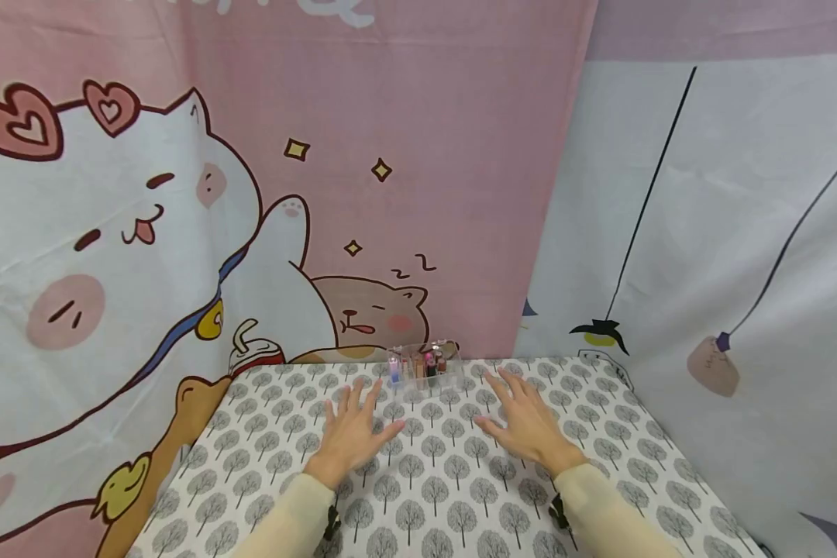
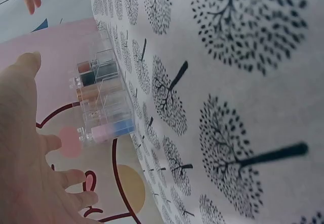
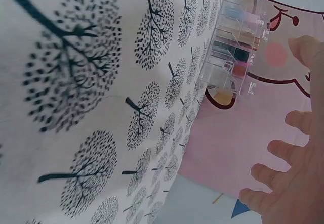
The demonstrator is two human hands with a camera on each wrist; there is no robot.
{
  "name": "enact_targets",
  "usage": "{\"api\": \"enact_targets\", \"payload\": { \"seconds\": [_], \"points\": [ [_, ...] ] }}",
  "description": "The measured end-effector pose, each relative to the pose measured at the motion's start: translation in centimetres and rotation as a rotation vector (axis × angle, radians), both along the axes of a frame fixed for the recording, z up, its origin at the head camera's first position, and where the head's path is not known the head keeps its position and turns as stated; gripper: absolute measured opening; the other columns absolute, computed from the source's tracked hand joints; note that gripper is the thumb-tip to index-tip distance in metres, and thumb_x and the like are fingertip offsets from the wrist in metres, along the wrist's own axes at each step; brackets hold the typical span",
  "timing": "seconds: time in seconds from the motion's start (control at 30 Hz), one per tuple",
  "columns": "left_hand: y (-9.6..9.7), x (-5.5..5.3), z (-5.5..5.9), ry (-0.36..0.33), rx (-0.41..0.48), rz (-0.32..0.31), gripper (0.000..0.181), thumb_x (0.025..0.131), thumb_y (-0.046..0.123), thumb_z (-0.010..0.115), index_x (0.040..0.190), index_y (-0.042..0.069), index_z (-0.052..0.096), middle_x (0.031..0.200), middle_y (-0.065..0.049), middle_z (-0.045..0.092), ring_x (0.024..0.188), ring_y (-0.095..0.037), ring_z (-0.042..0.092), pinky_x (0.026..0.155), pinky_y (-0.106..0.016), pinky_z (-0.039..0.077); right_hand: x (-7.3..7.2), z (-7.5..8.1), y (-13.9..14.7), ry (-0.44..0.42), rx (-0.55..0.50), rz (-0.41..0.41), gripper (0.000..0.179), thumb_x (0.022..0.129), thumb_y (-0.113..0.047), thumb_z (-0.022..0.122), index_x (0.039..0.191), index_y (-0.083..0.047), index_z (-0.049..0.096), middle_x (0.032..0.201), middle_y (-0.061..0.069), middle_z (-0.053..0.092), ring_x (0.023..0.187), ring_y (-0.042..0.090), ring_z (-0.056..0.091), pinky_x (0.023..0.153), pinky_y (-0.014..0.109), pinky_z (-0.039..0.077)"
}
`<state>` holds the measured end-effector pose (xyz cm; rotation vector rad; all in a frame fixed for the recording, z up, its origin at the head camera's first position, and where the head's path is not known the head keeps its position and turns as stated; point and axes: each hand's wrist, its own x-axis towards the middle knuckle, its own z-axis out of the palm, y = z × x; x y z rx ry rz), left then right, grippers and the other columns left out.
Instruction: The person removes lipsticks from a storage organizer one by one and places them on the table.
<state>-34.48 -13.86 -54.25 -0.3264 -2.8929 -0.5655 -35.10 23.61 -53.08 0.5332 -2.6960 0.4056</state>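
Both hands hover over the table with fingers spread and nothing held. In the head view the left hand (image 1: 352,435) is on the left and the right hand (image 1: 526,422) on the right, palms facing down and inward. Between and beyond them, at the table's far edge, stands a clear plastic organizer (image 1: 411,387) with compartments. Several lipstick-like tubes stand in it. One tube is pink and blue (image 2: 112,130), at one end; others look tan (image 2: 101,90) and dark green (image 3: 230,51). Each wrist view shows its own hand's spread fingers apart from the organizer.
The table (image 1: 432,469) wears a white cloth printed with grey trees. Behind it hangs a pink and white curtain (image 1: 460,194) with cartoon animals, reaching down to the table's far edge. Another pale curtain (image 1: 760,256) runs along the right side.
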Motion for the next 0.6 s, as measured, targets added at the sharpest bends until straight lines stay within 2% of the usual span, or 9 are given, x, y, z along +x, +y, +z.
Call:
{"api": "enact_targets", "payload": {
  "seconds": [0.17,0.43,0.6],
  "points": [
    [0.4,-0.5,-0.2,0.001,0.004,-0.015,0.101,0.109,0.088,0.052,0.186,0.026,0.030,0.193,-0.022,0.026,0.176,-0.055,0.031,0.143,-0.086,0.013,-1.1,-0.4,-0.7,-0.033,-0.003,0.014,0.093,0.110,-0.064,0.073,0.184,-0.020,0.038,0.186,0.027,0.040,0.165,0.061,0.046,0.133,0.085,0.042],
    [0.9,-1.6,-0.5,0.008,0.020,-0.043,0.099,0.110,0.085,0.051,0.185,0.022,0.034,0.189,-0.026,0.033,0.171,-0.057,0.039,0.143,-0.084,0.020,-2.6,-0.8,-1.7,-0.068,-0.003,0.026,0.088,0.111,-0.056,0.075,0.182,-0.017,0.040,0.185,0.026,0.042,0.163,0.060,0.049,0.128,0.084,0.047],
    [1.2,-2.3,-0.5,0.001,0.034,-0.047,0.096,0.112,0.081,0.055,0.185,0.022,0.034,0.187,-0.028,0.037,0.167,-0.059,0.044,0.141,-0.084,0.027,-3.5,-1.1,-2.3,-0.131,-0.040,0.024,0.086,0.114,-0.057,0.071,0.182,-0.015,0.040,0.187,0.026,0.038,0.163,0.061,0.049,0.127,0.086,0.047]
  ]
}}
